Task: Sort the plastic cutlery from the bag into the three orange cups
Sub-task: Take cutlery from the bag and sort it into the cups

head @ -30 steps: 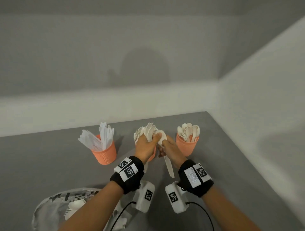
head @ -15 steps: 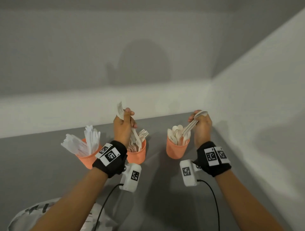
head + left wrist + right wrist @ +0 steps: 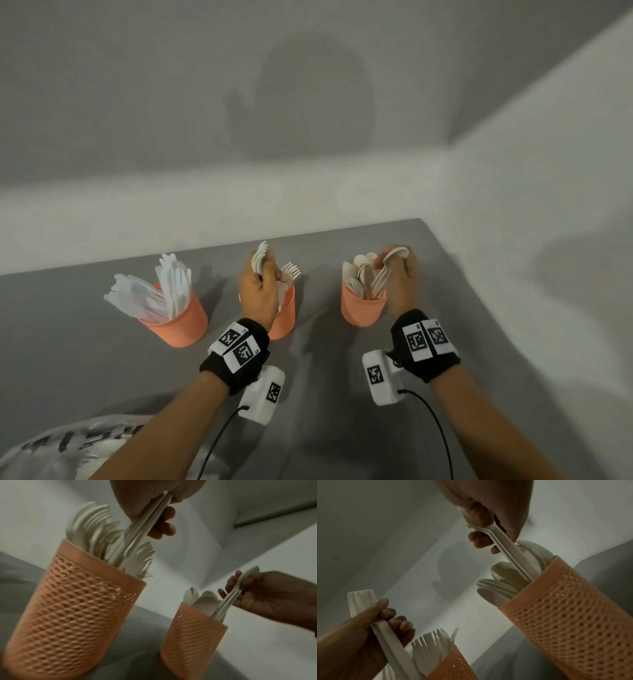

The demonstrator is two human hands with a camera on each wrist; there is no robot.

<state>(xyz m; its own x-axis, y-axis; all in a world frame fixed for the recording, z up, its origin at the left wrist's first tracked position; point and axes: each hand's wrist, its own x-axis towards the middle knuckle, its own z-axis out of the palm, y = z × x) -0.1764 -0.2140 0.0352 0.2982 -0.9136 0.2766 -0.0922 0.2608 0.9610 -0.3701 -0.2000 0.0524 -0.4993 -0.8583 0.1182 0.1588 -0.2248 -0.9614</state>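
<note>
Three orange mesh cups stand in a row on the grey table. The left cup (image 3: 178, 325) holds white knives, the middle cup (image 3: 286, 317) (image 3: 68, 608) forks, the right cup (image 3: 359, 310) (image 3: 570, 608) spoons. My left hand (image 3: 263, 274) grips a small bunch of white forks (image 3: 259, 261) (image 3: 145, 524), handles down inside the middle cup's mouth. My right hand (image 3: 399, 270) pinches a few white spoons (image 3: 394, 255) (image 3: 501, 539), their handles dipping into the right cup. The plastic bag (image 3: 68, 445) lies at the lower left, partly under my left forearm.
A white wall runs along the table's back edge and another along its right side, close to the spoon cup. Bare grey table (image 3: 325, 394) lies between my forearms and in front of the cups. Cables hang from both wrist cameras.
A second ago both hands were together at the middle cup. They split apart, forks left and spoons right. Since half a second ago both bunches have come lower into their cups.
</note>
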